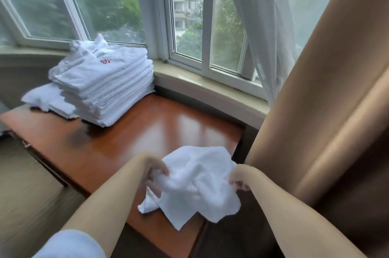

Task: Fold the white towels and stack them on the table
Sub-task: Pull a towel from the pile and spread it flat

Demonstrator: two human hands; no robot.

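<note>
A crumpled white towel [195,184] hangs between my hands over the near end of the reddish wooden table [147,131]. My left hand [152,170] grips its left side with curled fingers. My right hand [240,177] pinches its right edge. A lower corner of the towel droops onto the table. At the far left of the table stands a tall stack of folded white towels [105,89], the top one bearing a small red mark. More white towels [44,97] lie loosely beside the stack on its left.
A tan curtain [326,120] hangs close on the right, with a sheer white curtain [263,26] behind it. The window sill [210,87] runs behind the table. A beige surface [25,184] lies left of the table.
</note>
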